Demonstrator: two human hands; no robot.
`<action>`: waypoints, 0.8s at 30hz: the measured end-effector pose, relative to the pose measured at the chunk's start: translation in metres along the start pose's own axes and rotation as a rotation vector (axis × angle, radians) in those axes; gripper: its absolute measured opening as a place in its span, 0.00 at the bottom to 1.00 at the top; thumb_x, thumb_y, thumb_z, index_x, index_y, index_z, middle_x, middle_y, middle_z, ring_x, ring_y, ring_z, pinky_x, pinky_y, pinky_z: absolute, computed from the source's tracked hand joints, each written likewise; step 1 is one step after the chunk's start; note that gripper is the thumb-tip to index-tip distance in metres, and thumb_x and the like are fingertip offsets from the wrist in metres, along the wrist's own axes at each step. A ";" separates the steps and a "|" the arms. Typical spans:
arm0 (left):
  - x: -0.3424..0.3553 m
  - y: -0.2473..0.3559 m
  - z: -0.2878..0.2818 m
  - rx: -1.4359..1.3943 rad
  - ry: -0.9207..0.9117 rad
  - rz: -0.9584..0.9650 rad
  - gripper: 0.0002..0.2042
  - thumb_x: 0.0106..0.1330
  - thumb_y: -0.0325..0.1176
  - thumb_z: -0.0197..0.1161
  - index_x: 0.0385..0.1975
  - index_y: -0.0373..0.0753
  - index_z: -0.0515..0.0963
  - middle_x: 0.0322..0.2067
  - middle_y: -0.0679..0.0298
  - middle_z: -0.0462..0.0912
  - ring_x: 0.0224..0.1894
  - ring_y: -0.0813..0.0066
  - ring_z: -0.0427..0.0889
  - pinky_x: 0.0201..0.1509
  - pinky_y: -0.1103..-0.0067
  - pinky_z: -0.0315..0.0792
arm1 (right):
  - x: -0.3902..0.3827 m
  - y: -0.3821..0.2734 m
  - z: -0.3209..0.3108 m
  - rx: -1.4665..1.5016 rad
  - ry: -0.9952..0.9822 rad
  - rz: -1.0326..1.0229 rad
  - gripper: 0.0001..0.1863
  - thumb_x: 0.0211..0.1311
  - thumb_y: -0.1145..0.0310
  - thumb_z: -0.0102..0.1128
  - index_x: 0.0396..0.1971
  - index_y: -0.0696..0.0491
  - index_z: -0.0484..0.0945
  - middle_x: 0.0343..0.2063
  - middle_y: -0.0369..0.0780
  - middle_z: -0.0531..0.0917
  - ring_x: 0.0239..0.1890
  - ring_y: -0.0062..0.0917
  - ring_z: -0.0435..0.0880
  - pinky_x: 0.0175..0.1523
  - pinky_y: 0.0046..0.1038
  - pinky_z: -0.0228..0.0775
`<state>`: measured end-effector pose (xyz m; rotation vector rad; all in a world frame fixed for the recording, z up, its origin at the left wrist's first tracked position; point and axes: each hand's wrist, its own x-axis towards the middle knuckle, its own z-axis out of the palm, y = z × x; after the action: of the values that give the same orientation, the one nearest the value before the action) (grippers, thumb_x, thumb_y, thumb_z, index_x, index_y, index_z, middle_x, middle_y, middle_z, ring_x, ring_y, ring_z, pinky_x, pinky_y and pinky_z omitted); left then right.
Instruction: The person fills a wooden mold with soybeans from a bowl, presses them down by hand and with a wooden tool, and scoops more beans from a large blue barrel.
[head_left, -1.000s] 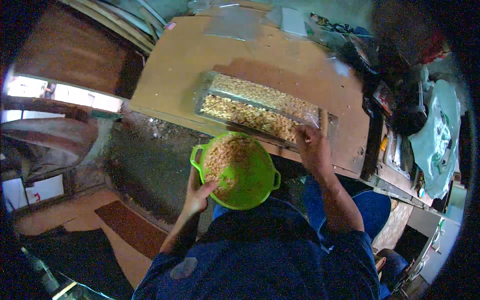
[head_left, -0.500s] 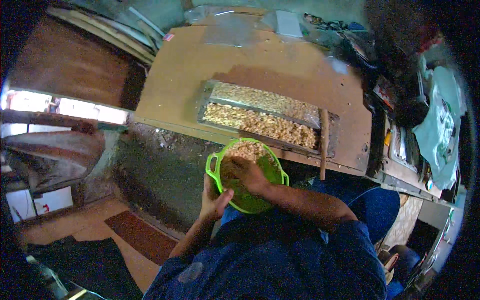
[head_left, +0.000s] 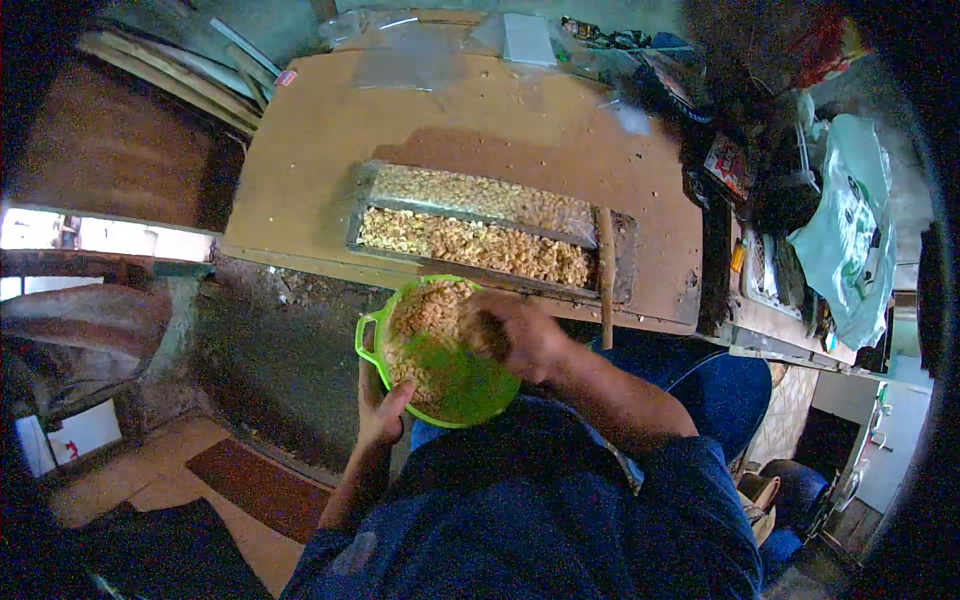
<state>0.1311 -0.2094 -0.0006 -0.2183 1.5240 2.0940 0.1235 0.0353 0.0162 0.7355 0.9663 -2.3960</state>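
A lime-green bowl with side handles (head_left: 470, 392) sits at my lap, partly filled with pale, puffed-looking grains (head_left: 412, 318). My left hand (head_left: 383, 415) grips its left side, thumb over the rim and fingers hidden beneath. At the bowl's right side, my right hand (head_left: 530, 342) is over the rim with fingers curled in toward the grains; blur hides what they hold. Beyond the bowl, a long dark frame (head_left: 352, 238) lies on the table with two rows of similar pieces. Its far row (head_left: 480, 200) looks smooth under clear film; the near row (head_left: 470, 246) is loose and lumpy.
A wooden rod (head_left: 606, 275) lies across the frame's right end and overhangs the edge of the brown table (head_left: 300, 150). Clear plastic sheets (head_left: 405, 65) lie at the back. A pale green plastic bag (head_left: 850, 230) and clutter stand at the right.
My right hand has moved from inside the bowl to its right rim, uncovering more grains. My left hand still holds the bowl. The whole view has shifted, so everything appears farther left.
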 end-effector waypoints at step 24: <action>-0.006 0.013 -0.002 0.064 0.081 0.014 0.48 0.48 0.32 0.69 0.68 0.34 0.45 0.63 0.54 0.59 0.64 0.59 0.62 0.66 0.65 0.57 | -0.008 -0.071 -0.081 -2.000 0.203 -0.993 0.15 0.57 0.69 0.58 0.45 0.51 0.77 0.47 0.42 0.78 0.55 0.38 0.71 0.61 0.38 0.62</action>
<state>0.1297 -0.2158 0.0120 -0.2732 1.6415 2.0665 0.1131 0.1427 0.0064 -0.4398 3.1924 -0.5379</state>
